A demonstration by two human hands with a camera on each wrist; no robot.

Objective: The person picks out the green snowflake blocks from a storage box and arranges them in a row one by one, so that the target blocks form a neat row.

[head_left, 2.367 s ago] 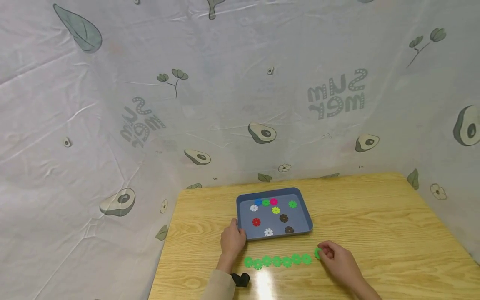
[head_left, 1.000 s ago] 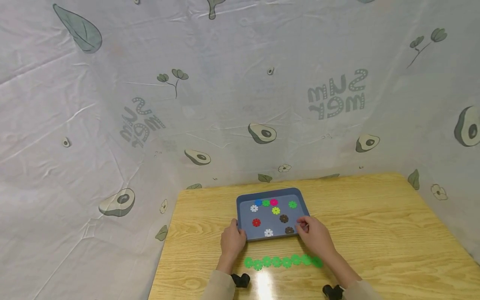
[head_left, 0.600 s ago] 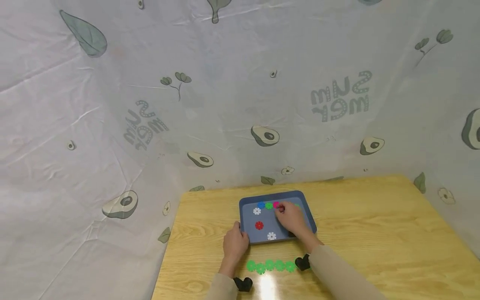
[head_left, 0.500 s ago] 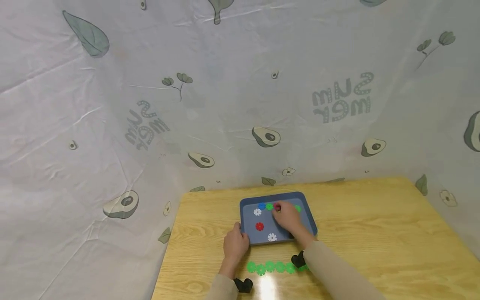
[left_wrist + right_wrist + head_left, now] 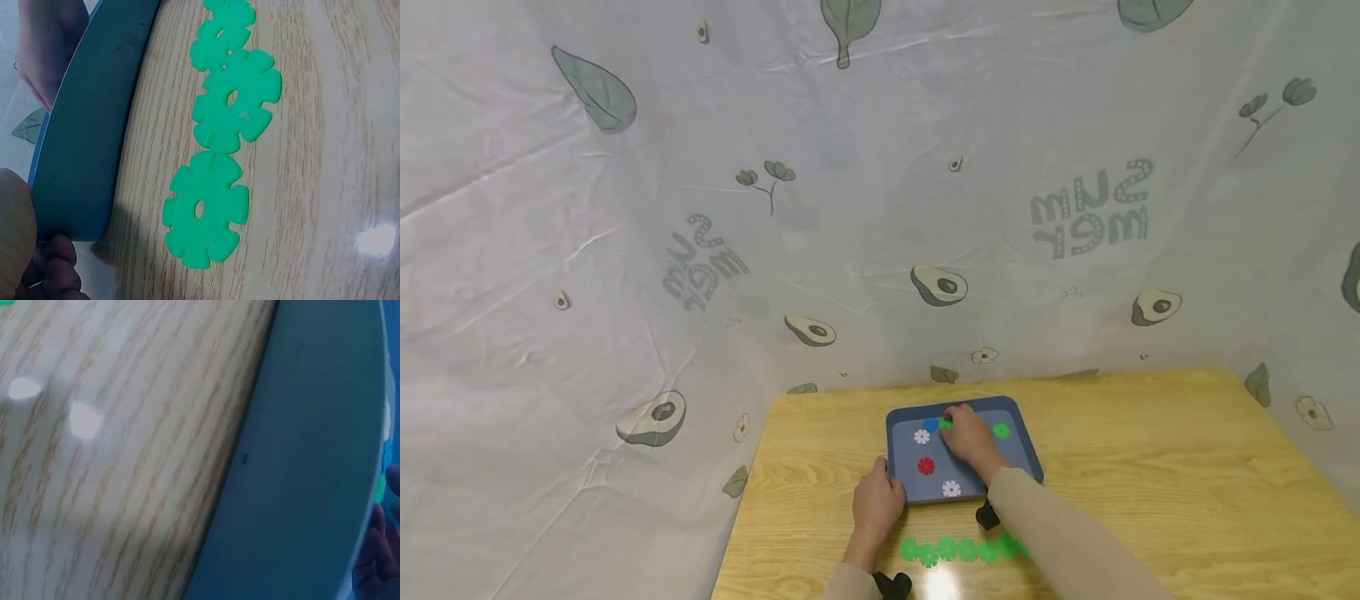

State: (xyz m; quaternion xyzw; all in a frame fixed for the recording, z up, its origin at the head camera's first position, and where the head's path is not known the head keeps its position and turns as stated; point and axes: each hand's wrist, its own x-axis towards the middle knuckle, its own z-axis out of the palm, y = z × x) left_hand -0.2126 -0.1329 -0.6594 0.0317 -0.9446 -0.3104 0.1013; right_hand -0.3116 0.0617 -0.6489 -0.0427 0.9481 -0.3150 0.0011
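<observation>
My left hand (image 5: 877, 504) grips the front left corner of a shallow blue-grey tray (image 5: 891, 454); the left wrist view shows its fingers below that corner. My right hand (image 5: 967, 436) reaches over the front wall into the tray. Its thumb and fingertips are at a green notched snowflake disc (image 5: 945, 424), with a blue disc (image 5: 931, 424) just left of it. I cannot tell whether they pinch the green one. The hand hides the pink, yellow and brown discs. In front of the tray, a row of green snowflake discs (image 5: 206, 209) lies edge to edge, its right end behind the sleeve.
Inside the tray also lie two white discs (image 5: 951, 488), a red disc (image 5: 927, 466) and another green disc (image 5: 1001, 430). Black wrist mounts (image 5: 893, 585) stick out from both forearms. A printed curtain (image 5: 850, 208) hangs behind the wooden table (image 5: 1150, 467).
After leaving the right end of the green row, my right hand moved into the tray, then left from the pink disc to the green one. My left hand stayed at the corner. The view tilted up.
</observation>
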